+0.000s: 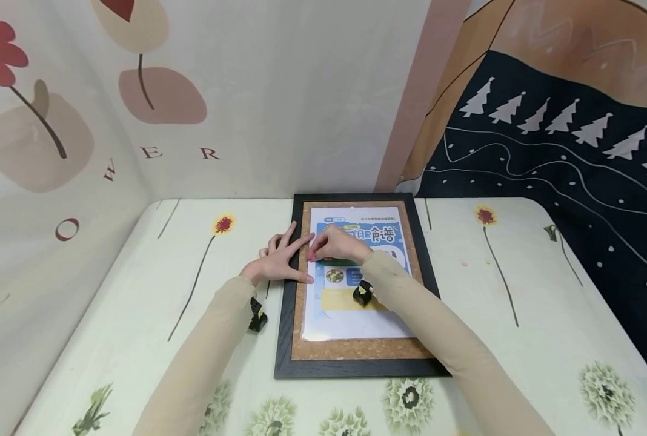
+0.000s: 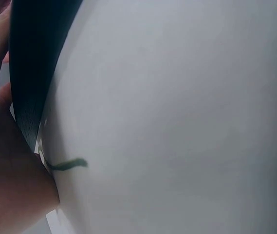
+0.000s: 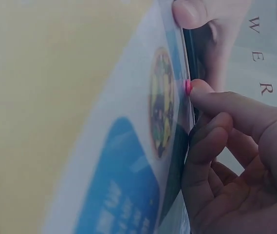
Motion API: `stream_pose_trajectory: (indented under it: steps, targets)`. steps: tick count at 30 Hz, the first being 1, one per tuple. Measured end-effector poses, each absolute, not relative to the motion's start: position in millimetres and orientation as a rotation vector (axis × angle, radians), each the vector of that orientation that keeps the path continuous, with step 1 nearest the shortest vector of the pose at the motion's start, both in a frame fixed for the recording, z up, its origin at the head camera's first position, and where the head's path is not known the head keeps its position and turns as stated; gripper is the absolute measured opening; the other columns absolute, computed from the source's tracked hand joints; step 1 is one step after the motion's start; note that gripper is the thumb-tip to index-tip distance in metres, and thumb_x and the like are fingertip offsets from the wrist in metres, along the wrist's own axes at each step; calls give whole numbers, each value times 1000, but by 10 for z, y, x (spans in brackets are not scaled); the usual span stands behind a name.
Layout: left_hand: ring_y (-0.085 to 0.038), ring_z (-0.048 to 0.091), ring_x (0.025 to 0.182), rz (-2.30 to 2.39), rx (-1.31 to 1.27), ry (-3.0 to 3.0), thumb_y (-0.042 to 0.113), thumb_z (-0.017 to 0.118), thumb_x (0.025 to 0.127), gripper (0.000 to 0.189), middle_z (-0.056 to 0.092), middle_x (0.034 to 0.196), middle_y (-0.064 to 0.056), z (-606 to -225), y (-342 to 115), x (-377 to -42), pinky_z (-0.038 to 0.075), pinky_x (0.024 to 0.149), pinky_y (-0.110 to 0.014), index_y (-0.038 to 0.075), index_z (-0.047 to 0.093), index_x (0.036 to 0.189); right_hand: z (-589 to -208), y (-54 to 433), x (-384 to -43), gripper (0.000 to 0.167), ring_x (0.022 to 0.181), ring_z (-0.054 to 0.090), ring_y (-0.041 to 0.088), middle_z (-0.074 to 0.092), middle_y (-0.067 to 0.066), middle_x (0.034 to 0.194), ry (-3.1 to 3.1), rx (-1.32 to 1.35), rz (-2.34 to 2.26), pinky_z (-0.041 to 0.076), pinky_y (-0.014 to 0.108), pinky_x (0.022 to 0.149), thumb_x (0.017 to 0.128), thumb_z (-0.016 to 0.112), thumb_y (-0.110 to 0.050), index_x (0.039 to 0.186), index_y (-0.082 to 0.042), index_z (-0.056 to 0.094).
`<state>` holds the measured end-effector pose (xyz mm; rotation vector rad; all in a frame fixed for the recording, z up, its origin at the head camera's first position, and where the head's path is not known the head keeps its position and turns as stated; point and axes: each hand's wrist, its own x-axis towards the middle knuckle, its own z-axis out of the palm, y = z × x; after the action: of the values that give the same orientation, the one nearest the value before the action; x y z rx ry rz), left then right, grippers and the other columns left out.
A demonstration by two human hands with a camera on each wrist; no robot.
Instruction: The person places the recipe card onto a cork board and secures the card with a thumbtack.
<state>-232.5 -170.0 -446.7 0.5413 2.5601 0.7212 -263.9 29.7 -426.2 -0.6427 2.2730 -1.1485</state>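
A printed sheet (image 1: pixel 312 324), white, blue and yellow, lies over the cork face (image 1: pixel 351 349) of a black-framed board (image 1: pixel 356 368). My left hand (image 1: pixel 277 261) spreads its fingers across the board's left frame bar, with the thumb and a fingertip reaching the sheet's left edge. Close by, my right hand (image 1: pixel 337 244) has its fingers curled at that same edge. A small pink push pin (image 3: pixel 188 87) stands under one of its fingertips, against the sheet. In the left wrist view, the dark frame (image 2: pixel 36 58) runs beside the left hand.
The board rests on a table (image 1: pixel 236 369) under a flower-patterned white cloth. A pale curtain (image 1: pixel 274 121) hangs behind, and dark fabric with white trees (image 1: pixel 520 151) hangs at the right. Black wrist cameras (image 1: pixel 257 315) sit at both cuffs.
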Motion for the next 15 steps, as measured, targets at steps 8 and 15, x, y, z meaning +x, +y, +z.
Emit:
stream_pose_trajectory:
  steps: [8,15]
  targets:
    - [-39,-6,139,732,523,2548,55,75,77,104,-24,158,-5,-4448,-1687,-2311,17,93,-58,29,14,157,-4267,403,-2593,15,67,53,13,72,5,92,2204,-586,-1288,41,24,64,90,67,-6,101,0,76]
    - [-40,-6,139,732,519,2552,56,76,76,105,-24,158,-5,-4430,-1691,-2307,17,93,-57,29,14,157,-4224,524,-2560,17,74,56,16,68,6,98,2137,-573,-1324,46,27,69,90,67,-8,103,-2,76]
